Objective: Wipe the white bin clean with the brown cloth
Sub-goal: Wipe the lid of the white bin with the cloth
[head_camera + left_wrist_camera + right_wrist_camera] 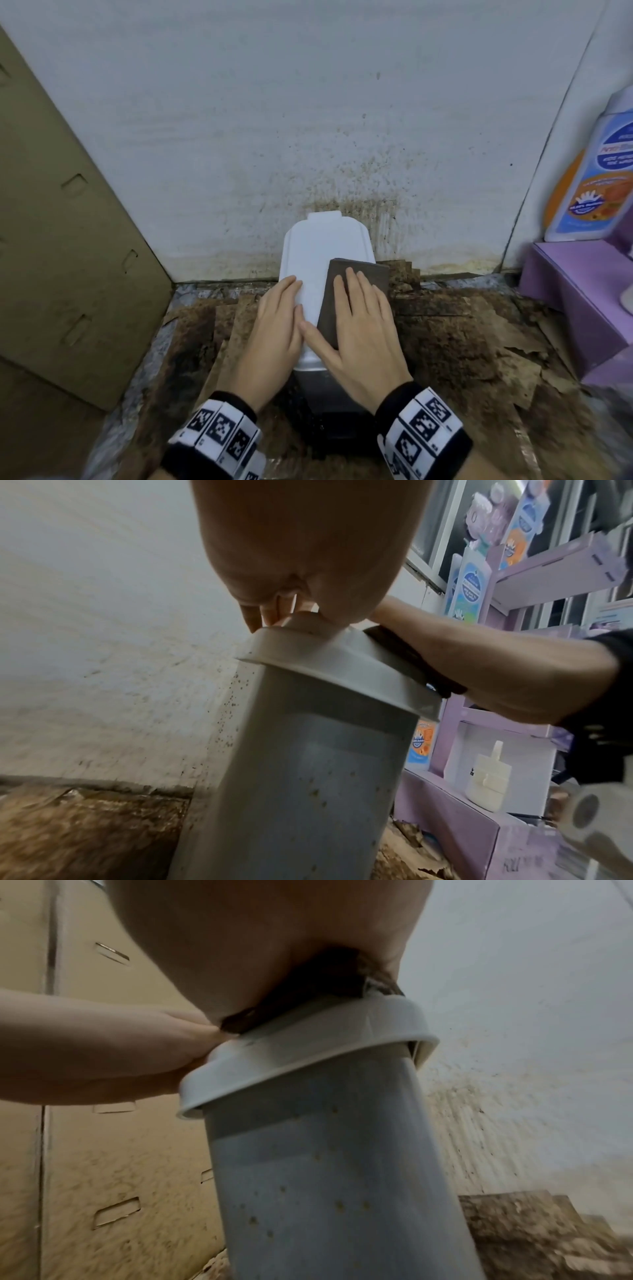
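A tall white bin (317, 253) with a closed lid stands against the stained white wall; its side (301, 777) (329, 1177) carries small brown specks. A folded brown cloth (363, 274) lies on the right half of the lid. My right hand (356, 318) presses flat on the cloth with straight fingers; the cloth's edge (329, 988) peeks out under the palm. My left hand (277, 318) rests flat on the lid's left edge, fingers straight, steadying the bin (308, 626).
Dirty brown paper sheets (462, 329) cover the floor around the bin. A cardboard panel (68, 240) leans at the left. A purple shelf unit (575, 294) with soap bottles (592, 178) stands at the right. Brown splatter marks the wall (359, 178) behind the bin.
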The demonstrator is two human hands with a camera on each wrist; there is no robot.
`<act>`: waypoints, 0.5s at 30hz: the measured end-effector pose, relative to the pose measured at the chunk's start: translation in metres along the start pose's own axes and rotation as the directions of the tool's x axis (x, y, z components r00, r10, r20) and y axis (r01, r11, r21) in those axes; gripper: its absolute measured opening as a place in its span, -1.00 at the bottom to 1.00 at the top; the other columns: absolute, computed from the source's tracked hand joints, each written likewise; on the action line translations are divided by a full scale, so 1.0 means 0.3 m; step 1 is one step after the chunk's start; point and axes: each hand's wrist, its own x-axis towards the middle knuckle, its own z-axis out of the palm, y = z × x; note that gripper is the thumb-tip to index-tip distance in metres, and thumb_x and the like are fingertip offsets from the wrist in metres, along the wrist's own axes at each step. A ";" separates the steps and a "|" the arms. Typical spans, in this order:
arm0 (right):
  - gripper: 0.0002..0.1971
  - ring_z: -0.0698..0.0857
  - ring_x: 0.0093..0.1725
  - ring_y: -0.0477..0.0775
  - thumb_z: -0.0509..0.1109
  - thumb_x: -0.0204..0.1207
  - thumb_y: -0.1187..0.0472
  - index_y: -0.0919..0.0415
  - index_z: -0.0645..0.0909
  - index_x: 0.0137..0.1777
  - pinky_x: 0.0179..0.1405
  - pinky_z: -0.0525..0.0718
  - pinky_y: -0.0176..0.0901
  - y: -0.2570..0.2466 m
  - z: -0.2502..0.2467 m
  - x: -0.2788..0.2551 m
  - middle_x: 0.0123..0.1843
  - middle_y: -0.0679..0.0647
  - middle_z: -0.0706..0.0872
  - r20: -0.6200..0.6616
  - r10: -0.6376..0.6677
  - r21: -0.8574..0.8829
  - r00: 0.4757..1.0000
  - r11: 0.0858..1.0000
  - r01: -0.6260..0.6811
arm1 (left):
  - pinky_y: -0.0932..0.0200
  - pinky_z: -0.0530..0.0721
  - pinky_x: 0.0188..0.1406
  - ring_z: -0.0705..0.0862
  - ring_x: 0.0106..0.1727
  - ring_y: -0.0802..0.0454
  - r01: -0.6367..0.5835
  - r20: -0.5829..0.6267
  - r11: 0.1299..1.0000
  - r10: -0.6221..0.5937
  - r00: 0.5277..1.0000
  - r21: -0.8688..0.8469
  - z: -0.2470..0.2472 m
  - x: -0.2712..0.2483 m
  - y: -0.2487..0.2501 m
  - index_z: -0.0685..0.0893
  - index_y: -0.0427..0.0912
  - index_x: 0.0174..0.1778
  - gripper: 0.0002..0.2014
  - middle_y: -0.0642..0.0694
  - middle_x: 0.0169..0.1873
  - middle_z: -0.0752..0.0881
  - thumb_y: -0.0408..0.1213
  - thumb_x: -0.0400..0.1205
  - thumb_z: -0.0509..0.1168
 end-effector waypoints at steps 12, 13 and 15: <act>-0.12 -0.25 0.76 -0.24 0.06 0.52 -0.30 -0.09 -0.18 0.79 0.77 -0.14 -0.02 0.103 0.011 -0.051 0.77 -0.29 -0.33 0.082 0.082 0.433 0.993 0.895 -0.109 | 0.69 -0.07 0.48 0.16 0.57 0.32 -0.036 -0.063 0.999 0.034 0.997 -0.024 -0.008 0.008 0.021 0.41 -0.25 0.65 -0.58 -0.02 0.60 0.37 -0.29 0.85 0.07; -0.14 -0.25 0.76 -0.24 0.05 0.52 -0.30 -0.13 -0.15 0.79 0.77 -0.10 -0.03 0.105 0.012 -0.055 0.78 -0.29 -0.34 0.094 0.091 0.459 0.991 0.880 -0.125 | 0.70 -0.06 0.47 0.17 0.57 0.31 -0.030 -0.071 0.999 0.027 0.997 -0.033 -0.008 0.012 0.022 0.42 -0.24 0.64 -0.58 -0.02 0.59 0.38 -0.30 0.84 0.09; -0.16 -0.26 0.74 -0.29 0.02 0.53 -0.33 -0.16 -0.15 0.78 0.75 -0.09 -0.09 0.102 0.011 -0.057 0.77 -0.32 -0.34 0.093 0.101 0.488 0.991 0.863 -0.134 | 0.69 -0.07 0.48 0.16 0.59 0.28 -0.009 -0.075 0.999 0.006 0.997 -0.052 -0.007 0.020 0.023 0.42 -0.20 0.64 -0.57 0.04 0.59 0.34 -0.22 0.83 0.12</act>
